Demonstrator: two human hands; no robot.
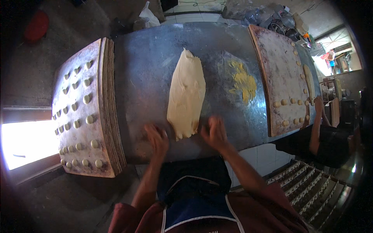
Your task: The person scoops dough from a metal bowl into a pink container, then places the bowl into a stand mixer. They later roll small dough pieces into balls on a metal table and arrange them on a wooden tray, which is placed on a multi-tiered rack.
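Observation:
A long, flattened sheet of pale dough (pixel 186 89) lies lengthwise on the dark metal table (pixel 143 70), narrow at its far tip and ragged at the near edge. My left hand (pixel 157 140) is beside the near left corner of the sheet, low over the tabletop, fingers loosely spread. Across from it, my right hand (pixel 215 133) sits by the near right corner, its thumb apart from its slightly blurred fingers. Neither hand holds anything. Whether a fingertip touches the dough edge, I cannot tell.
Stacked boards (pixel 108 105) at left carry several small dough balls (pixel 86 99). A yellow fat-like smear (pixel 244 81) marks the table right of the dough. Another board (pixel 272 73) with dough balls lies farther right, near another person's hand (pixel 318 104) and a dough strip (pixel 309 79). A slatted rack (pixel 311 190) stands lower right.

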